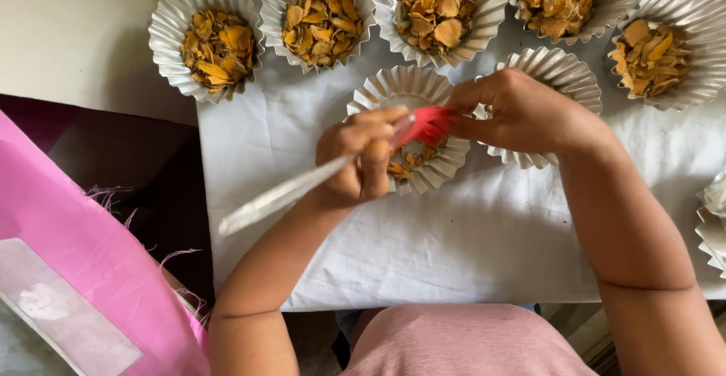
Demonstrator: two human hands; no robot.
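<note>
Left hand (355, 160) clenched around clear handle of red silicone spatula (427, 125); right hand (522, 111) pinching red blade at 3 o'clock of left hand. Below blade, fluted foil cup (439, 173), few dried yellow-orange slices (404, 166) inside. Filled cups (218, 47) from 10 to 2 o'clock on white cloth (454, 247). Risk, as judged: light cup tipped by scraping blade, slices scattered.

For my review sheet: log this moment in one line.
left hand: grips clear-handled brush | right hand: pinches red bristles | below: fluted foil cup, few dried slices
</note>
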